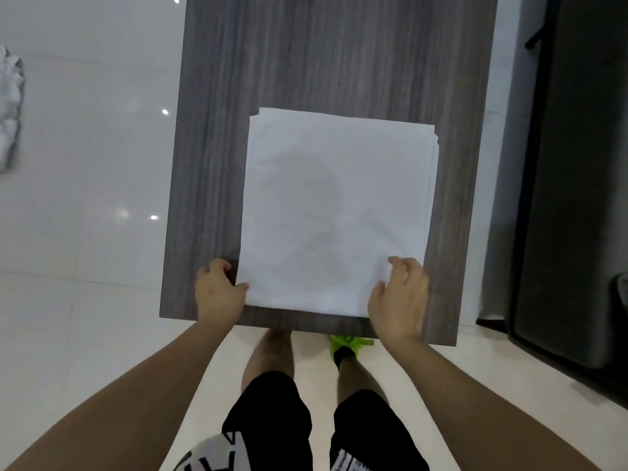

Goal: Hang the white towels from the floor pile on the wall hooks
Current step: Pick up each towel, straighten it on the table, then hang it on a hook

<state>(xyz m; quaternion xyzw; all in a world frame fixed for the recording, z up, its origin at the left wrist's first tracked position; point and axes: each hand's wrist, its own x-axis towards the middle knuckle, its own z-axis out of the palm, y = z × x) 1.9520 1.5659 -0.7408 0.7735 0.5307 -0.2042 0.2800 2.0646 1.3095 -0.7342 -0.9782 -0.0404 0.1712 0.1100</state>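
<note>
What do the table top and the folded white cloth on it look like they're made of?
Table top: probably wood-look laminate, matte grey-brown, with straight printed-looking grain. Folded towel: soft white fabric, likely cotton; layered edges show at its far corner.

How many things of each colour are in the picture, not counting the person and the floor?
White: 2, the folded towel on the table and a crumpled pile of towels on the floor at the left edge.
Grey wood: 1, the table.
Black: 1, the piece of furniture at the right.
Total: 4.
</note>
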